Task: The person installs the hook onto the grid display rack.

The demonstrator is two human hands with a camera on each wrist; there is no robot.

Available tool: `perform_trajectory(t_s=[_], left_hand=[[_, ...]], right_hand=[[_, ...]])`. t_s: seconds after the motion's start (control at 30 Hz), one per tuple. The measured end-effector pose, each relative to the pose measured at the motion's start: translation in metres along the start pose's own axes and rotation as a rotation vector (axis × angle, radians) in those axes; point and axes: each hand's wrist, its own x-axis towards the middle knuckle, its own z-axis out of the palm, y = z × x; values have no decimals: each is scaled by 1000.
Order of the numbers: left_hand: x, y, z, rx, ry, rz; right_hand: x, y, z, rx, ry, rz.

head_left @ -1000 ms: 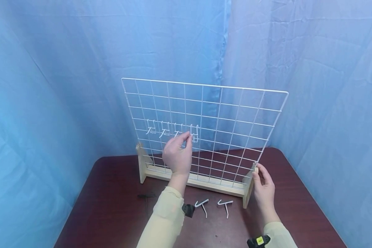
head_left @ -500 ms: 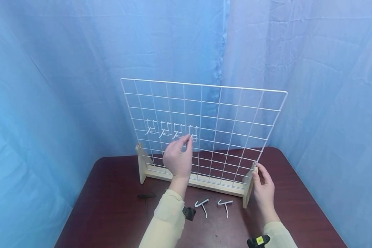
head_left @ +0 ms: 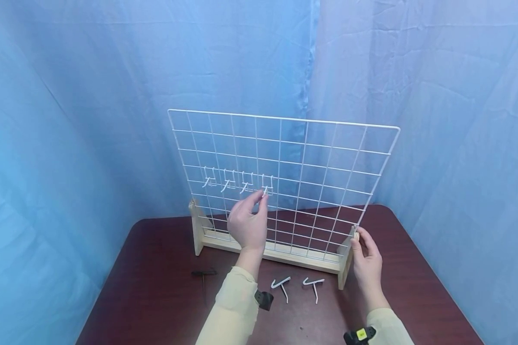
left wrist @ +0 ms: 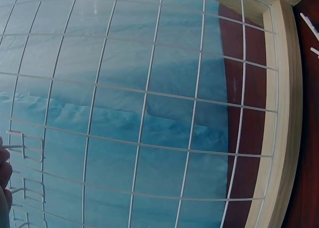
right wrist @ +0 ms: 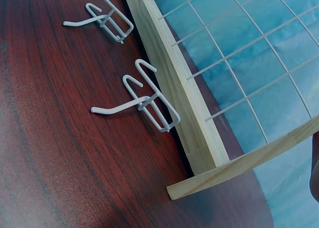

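A white wire grid panel (head_left: 285, 118) stands upright in a wooden base (head_left: 302, 260). With thumb and fingertips my left hand (head_left: 248, 223) pinches the prong of a white wire hook (head_left: 267, 187), whose top loops are over a horizontal wire of the grid. To its left, three similar hooks, including one hook (head_left: 247, 184), hang along the same row. Only the fingertips (left wrist: 4, 171) show at the left edge of the left wrist view. My right hand (head_left: 368, 266) grips the base's right wooden upright (head_left: 344, 273) at its top, thumb in front and fingers behind.
Two loose white hooks, a nearer one (right wrist: 117, 109) and a farther one (right wrist: 82, 23), lie on the dark red table (head_left: 155, 297) before the base. A black T-handled tool (head_left: 204, 273) lies left of my left forearm. Blue curtains (head_left: 90, 120) surround the table.
My left hand has moved slightly down with the hook's prong, and the hook now sits lower and a little left on the grid. The right hand stays on the upright.
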Motion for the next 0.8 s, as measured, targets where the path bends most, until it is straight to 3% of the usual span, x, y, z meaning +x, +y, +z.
perform_trajectory(t_s=[0.37, 0.8], left_hand=[[-11, -3, -2, 3, -41, -67], [-36, -12, -7, 16, -133, -177]], right_hand=[[0, 0, 0, -1, -3, -8], [1, 2, 0, 11, 8, -9]])
